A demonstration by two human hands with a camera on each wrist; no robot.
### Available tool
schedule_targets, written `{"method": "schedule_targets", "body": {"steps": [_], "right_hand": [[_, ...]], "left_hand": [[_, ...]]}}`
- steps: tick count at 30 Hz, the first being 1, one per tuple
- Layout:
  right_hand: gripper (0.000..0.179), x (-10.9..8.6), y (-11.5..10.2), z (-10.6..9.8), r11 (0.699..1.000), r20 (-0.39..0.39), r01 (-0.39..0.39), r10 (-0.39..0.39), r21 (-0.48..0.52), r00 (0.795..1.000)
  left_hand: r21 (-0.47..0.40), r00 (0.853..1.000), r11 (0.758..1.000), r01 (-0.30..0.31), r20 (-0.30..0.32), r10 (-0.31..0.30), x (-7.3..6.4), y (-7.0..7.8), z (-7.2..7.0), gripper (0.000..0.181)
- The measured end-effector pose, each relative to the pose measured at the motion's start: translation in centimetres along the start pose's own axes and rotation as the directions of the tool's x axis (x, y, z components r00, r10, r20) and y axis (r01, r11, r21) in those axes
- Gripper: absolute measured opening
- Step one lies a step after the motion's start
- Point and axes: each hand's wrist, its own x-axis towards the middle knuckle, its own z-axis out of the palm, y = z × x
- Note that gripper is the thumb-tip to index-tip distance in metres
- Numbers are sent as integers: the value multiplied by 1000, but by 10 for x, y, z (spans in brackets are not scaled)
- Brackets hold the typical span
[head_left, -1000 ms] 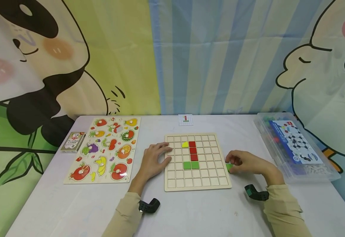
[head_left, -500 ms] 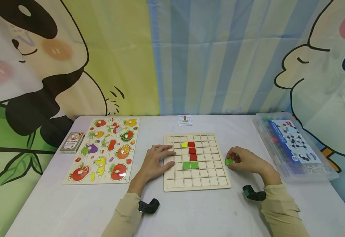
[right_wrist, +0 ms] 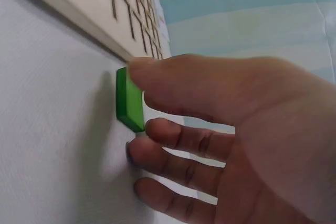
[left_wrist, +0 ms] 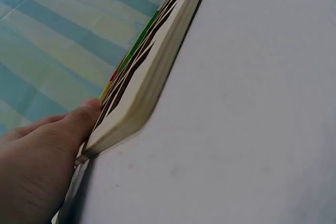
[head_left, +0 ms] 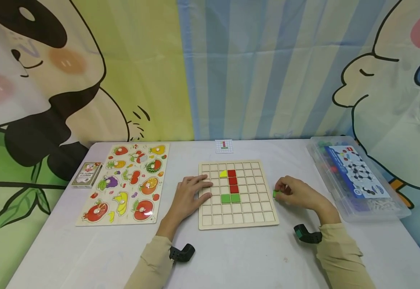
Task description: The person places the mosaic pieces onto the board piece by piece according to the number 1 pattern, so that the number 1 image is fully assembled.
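Observation:
In the head view, a wooden grid board (head_left: 247, 220) lies flat on the table. Set in its squares are a yellow piece (head_left: 223, 174) with a slanted or curved side, a column of three red square tiles (head_left: 233, 188) and two green square tiles (head_left: 226, 198). My left hand (head_left: 188, 196) rests on the board's left edge, fingers extended over the rim. Just off the right edge, my right hand (head_left: 298, 193) pinches another green square tile (right_wrist: 130, 98) between thumb and fingers. The right wrist view shows that tile tilted near the board's side, the thumb covering one corner.
A small pattern card (head_left: 224, 146) lies behind the board. To the left are a fruit puzzle board (head_left: 103, 192) and a playing-card box (head_left: 87, 175). A clear plastic case (head_left: 366, 212) with a blue-and-white label sits at the right. A patterned curtain (head_left: 228, 80) hangs behind the table.
My left fingers have slid slightly farther over the board's edge. My right hand has stayed beside the board; the green tile in it has turned a little and shows less of its face now.

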Motion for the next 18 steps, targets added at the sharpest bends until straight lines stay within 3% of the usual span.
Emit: {"method": "schedule_targets", "body": {"steps": [4, 18], "right_hand": [[29, 0, 2, 0, 1000, 5, -4, 4, -2, 1000], [20, 3, -3, 5, 993, -68, -24, 16, -113, 998]], "left_hand": [[8, 1000, 1000, 17, -9, -17, 0, 1, 1, 32], [46, 995, 994, 97, -22, -96, 2, 7, 2, 32]]}}
